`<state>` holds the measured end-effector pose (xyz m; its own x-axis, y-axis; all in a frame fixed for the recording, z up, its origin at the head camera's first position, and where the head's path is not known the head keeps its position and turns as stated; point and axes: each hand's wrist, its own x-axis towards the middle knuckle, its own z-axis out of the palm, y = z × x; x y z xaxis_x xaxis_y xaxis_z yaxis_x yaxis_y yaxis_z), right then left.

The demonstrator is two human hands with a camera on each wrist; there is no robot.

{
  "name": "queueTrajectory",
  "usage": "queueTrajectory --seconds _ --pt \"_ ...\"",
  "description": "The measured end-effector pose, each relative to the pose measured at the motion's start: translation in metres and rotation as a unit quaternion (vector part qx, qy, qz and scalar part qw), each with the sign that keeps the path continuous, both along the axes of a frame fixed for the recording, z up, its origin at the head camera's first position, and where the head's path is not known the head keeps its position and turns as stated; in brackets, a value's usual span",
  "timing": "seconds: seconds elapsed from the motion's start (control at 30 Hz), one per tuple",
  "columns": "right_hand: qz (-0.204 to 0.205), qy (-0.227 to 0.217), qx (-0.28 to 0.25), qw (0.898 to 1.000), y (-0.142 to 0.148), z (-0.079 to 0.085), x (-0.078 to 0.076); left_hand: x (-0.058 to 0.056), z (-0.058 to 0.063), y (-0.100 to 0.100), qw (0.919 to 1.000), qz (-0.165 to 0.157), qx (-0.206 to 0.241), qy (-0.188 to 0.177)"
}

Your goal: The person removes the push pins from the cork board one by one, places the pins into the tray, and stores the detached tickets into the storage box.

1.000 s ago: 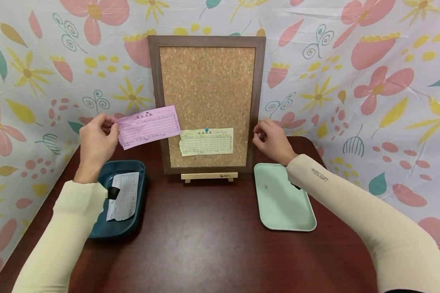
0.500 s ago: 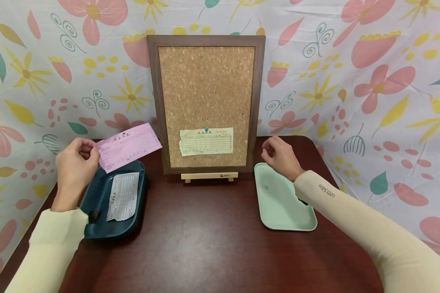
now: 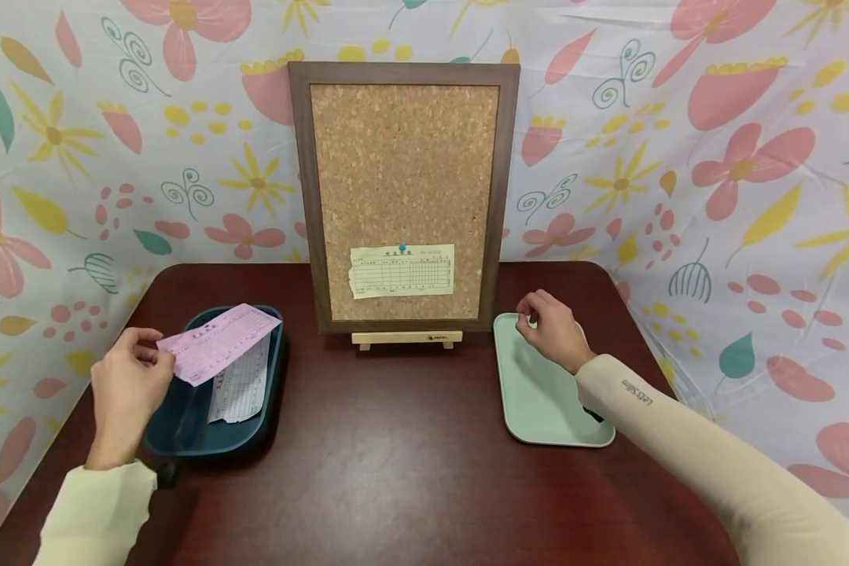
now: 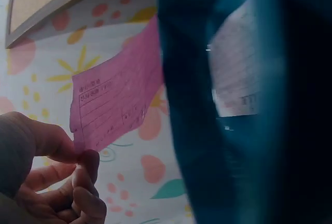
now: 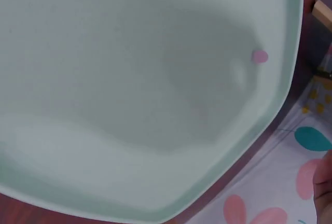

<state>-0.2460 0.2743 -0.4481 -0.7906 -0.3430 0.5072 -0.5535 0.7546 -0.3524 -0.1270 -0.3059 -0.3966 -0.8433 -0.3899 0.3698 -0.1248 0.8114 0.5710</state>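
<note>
In the head view my left hand (image 3: 129, 385) pinches the near corner of a pink receipt slip (image 3: 219, 342), which hangs tilted over the dark teal basin (image 3: 148, 440). The left wrist view shows thumb and fingertips on the corner of that pink slip (image 4: 111, 102). A white slip (image 3: 242, 385) lies in the basin, partly covered. My right hand (image 3: 557, 330) is above the pale green tray (image 3: 555, 417), fingers curled; whether they hold anything is hidden. A small round pink thing (image 5: 260, 56) shows against the tray in the right wrist view.
A framed cork board (image 3: 405, 165) stands at the back middle on a small wooden stand (image 3: 406, 338). One yellow slip (image 3: 402, 273) is fixed to it by a blue pushpin (image 3: 402, 248). A flowered cloth (image 3: 679, 196) hangs behind the table (image 3: 396, 464).
My left hand has moved left and down with the pink slip, from beside the board to over the basin. The right hand has moved away from the board's edge, over the tray.
</note>
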Motion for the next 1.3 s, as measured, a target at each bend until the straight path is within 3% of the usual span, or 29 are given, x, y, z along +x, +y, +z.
queueTrajectory --seconds 0.13,0.33,0.63,0.87,1.3 --pt "0.003 -0.010 0.000 1.000 0.001 -0.007 0.001 0.006 -0.010 -0.001 0.9998 0.014 0.005 -0.012" --pt "-0.001 -0.063 0.013 0.998 0.001 -0.012 0.006 0.013 -0.018 -0.003 0.9984 0.031 0.001 -0.048" --pt "0.017 -0.135 0.059 0.989 0.006 -0.026 0.006 0.018 -0.026 -0.001 0.9961 -0.009 -0.020 -0.086" --pt "0.019 -0.160 0.069 0.985 0.006 -0.027 0.009 0.018 -0.028 0.000 0.9931 -0.008 -0.026 -0.114" --pt "0.012 -0.178 0.073 0.981 0.007 -0.038 0.010 0.010 -0.023 0.010 0.9967 -0.044 -0.043 -0.052"
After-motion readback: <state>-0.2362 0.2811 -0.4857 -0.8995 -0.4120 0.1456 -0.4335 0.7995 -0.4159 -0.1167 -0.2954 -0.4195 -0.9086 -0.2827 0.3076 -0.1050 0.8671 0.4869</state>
